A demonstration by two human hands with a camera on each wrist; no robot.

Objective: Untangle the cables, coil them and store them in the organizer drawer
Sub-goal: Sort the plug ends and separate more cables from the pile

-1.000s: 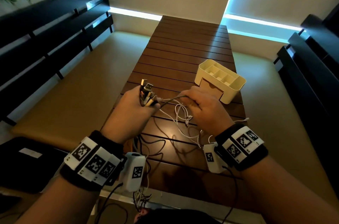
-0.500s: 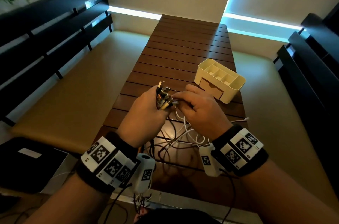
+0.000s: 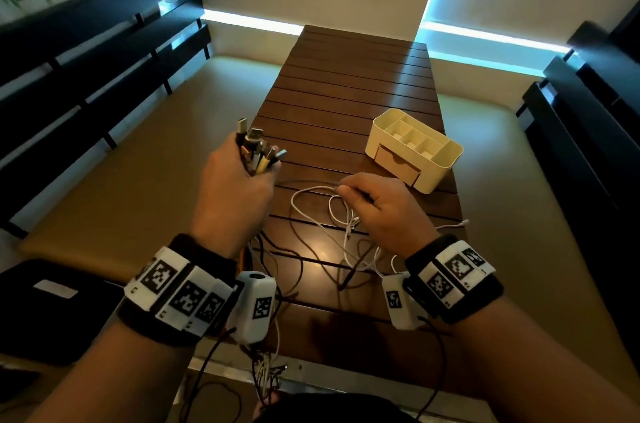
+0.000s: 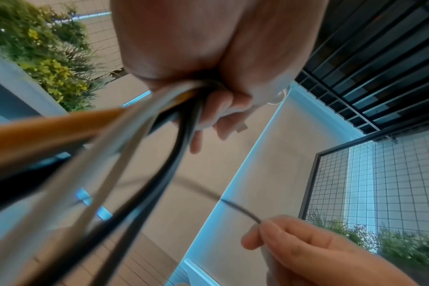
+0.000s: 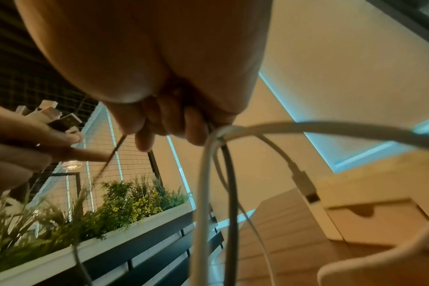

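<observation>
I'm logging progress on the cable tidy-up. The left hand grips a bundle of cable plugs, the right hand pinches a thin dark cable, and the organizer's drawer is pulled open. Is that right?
Not quite. The head view shows the drawer of the organizer closed, flush with its front. The rest holds: the left hand grips the bundle of plugs, and the right hand pinches the thin dark cable.

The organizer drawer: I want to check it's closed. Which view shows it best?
The head view: the organizer drawer sits shut in the cream organizer, whole and sharp. The right wrist view shows its notched front, blurred. The left wrist view misses it.
</observation>
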